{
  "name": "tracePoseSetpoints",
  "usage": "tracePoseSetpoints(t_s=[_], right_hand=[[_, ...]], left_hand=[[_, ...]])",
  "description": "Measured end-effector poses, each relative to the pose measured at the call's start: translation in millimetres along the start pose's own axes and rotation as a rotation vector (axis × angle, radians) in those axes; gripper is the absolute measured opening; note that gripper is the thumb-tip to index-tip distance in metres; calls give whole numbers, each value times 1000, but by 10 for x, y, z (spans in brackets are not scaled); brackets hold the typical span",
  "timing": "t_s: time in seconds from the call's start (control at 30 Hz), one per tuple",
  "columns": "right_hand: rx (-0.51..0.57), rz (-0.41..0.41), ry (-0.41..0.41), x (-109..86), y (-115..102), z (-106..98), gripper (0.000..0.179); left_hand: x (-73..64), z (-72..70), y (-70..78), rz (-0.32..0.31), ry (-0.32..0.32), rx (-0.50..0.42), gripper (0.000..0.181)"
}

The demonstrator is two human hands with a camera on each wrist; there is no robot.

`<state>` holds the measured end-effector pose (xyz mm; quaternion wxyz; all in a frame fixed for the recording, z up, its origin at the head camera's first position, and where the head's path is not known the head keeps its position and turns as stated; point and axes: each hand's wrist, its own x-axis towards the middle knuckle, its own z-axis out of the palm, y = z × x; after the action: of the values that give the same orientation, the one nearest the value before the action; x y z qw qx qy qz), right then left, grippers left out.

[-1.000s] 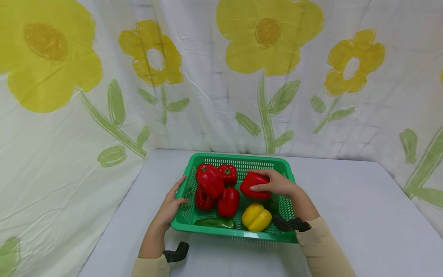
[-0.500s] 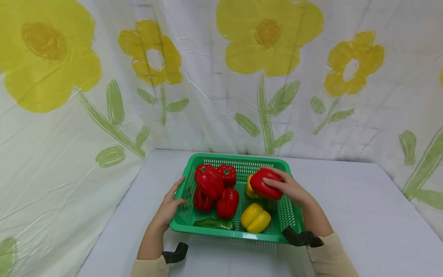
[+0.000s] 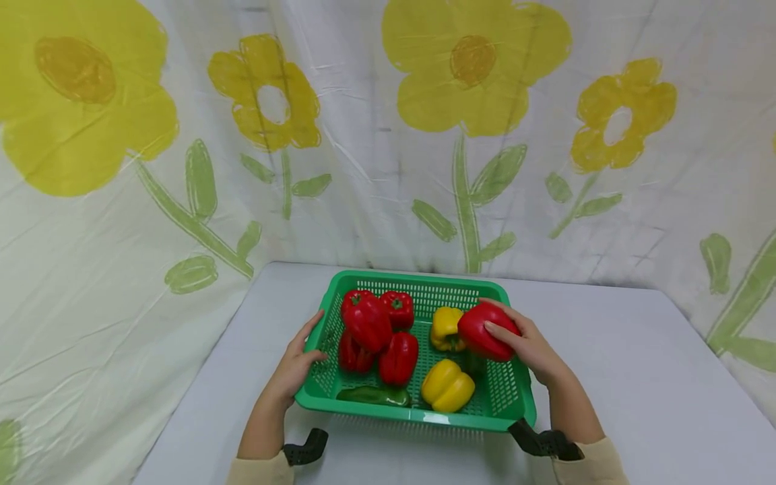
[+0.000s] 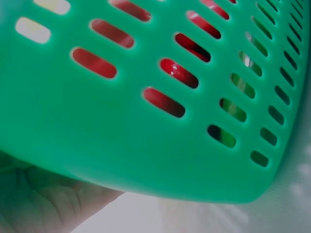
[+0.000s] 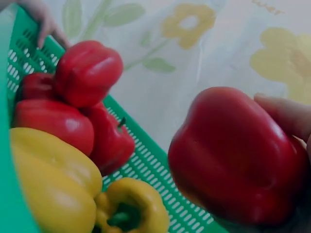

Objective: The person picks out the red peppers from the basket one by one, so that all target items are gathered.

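My right hand (image 3: pixel 533 347) grips a red bell pepper (image 3: pixel 487 331) over the right side of the green plastic basket (image 3: pixel 503 424). In the right wrist view this pepper (image 5: pixel 238 155) fills the right part, with a finger along its top. My left hand (image 3: pixel 295 367) holds the basket's left rim, thumb over the inner side. Several red bell peppers are heaped in the left half, one red pepper (image 3: pixel 367 323) lying on top. Two yellow bell peppers lie further right, a front yellow pepper (image 3: pixel 447 386) and a back yellow pepper (image 3: pixel 446 329). A long green pepper (image 3: pixel 374 395) lies along the front wall.
The basket stands on a white-covered table (image 3: pixel 606 364). Partly under the held pepper, a dark green vegetable (image 3: pixel 474 365) sits low in the basket. A white curtain (image 3: pixel 364 202) with yellow flowers hangs behind the table's back edge.
My right hand has moved right with the red bell pepper, from the basket's inside toward its right rim. The back yellow pepper has come into view. My left hand stays on the rim.
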<state>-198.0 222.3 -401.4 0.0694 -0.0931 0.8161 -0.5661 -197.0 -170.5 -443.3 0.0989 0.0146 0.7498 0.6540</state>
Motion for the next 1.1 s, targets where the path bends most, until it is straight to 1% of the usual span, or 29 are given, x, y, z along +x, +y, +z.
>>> tracePoseSetpoints(t_s=[0.17, 0.37, 0.47, 0.53, 0.6, 0.73, 0.83, 0.97, 1.1], right_hand=[[33, -38, 90, -108, 36, -61, 51], [102, -111, 223, -218, 127, -142, 51], [152, -115, 292, -245, 180, -192, 51], [190, -97, 336, -254, 215, -224, 50], [201, -70, 379, -256, 253, -253, 50], [162, -18, 465, -242, 332, -305, 52], [129, 14, 517, -211, 415, -353, 53], [82, 61, 549, -133, 540, -420, 54], [25, 127, 543, -41, 659, -482, 59]], left_hand=[[-7, 5, 18, -3, 1, 5, 77], [-10, -2, 18, 1, -4, 9, 77], [0, -1, 7, -2, -4, 9, 77], [4, 1, 0, -8, 2, 9, 77], [7, 3, -7, -20, 8, 7, 76], [-4, -1, -9, -26, 14, 3, 76], [-13, -1, 2, -11, 5, 3, 75], [-18, 2, 17, -1, 1, 1, 75], [-17, 7, 21, -2, 2, 5, 75]])
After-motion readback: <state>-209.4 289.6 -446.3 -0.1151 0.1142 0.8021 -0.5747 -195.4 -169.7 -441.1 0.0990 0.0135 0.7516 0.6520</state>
